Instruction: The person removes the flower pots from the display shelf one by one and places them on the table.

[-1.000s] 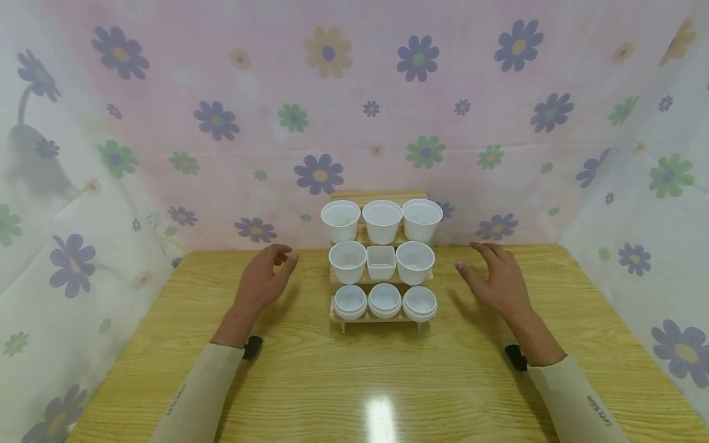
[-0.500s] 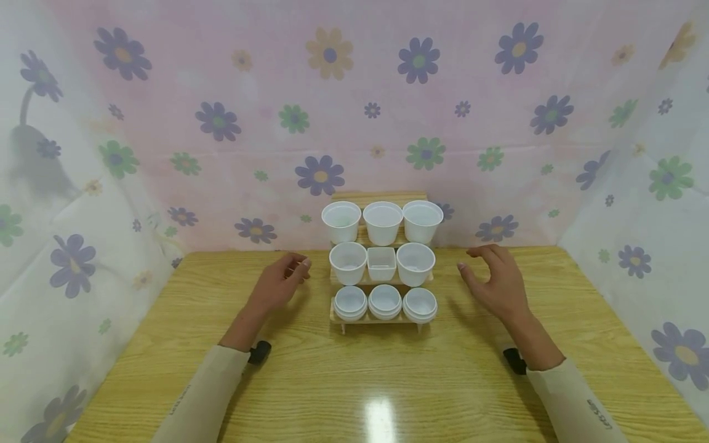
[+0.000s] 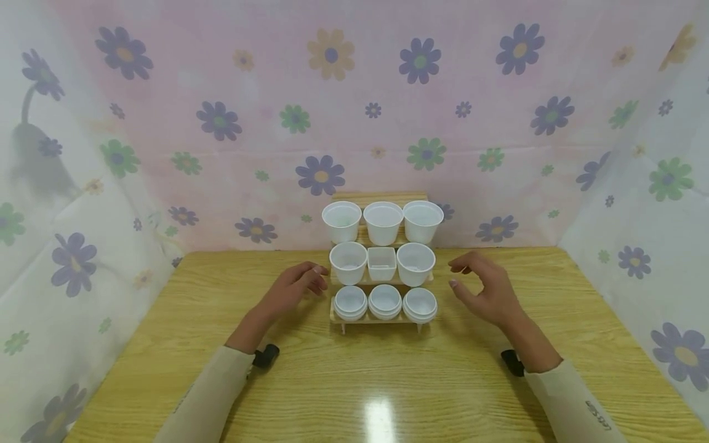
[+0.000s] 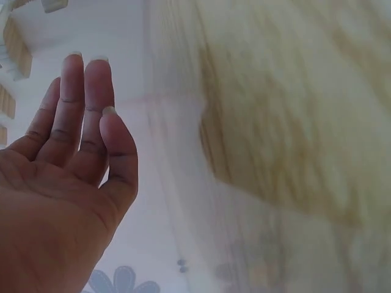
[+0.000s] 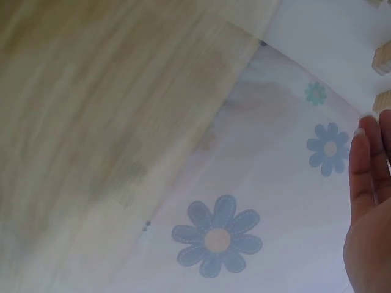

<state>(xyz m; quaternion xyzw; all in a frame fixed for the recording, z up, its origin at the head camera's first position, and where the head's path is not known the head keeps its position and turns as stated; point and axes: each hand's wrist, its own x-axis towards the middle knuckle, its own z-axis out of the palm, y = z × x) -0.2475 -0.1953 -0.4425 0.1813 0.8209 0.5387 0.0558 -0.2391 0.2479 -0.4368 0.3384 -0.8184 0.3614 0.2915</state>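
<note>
Pots (image 3: 383, 231) already lined our rack's (image 3: 379, 199) three tiers; our left hand (image 3: 290, 289) and right hand (image 3: 490, 289), relaxed, held none.

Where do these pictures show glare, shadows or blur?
Head view: a white glare patch on the yellow wood-grain table, faint shadows on it near the left hand and right hand; left wrist view: table streaky and blurred, fingers crisper; right wrist view: table soft, the large blue-petalled printed flower clearer.
</note>
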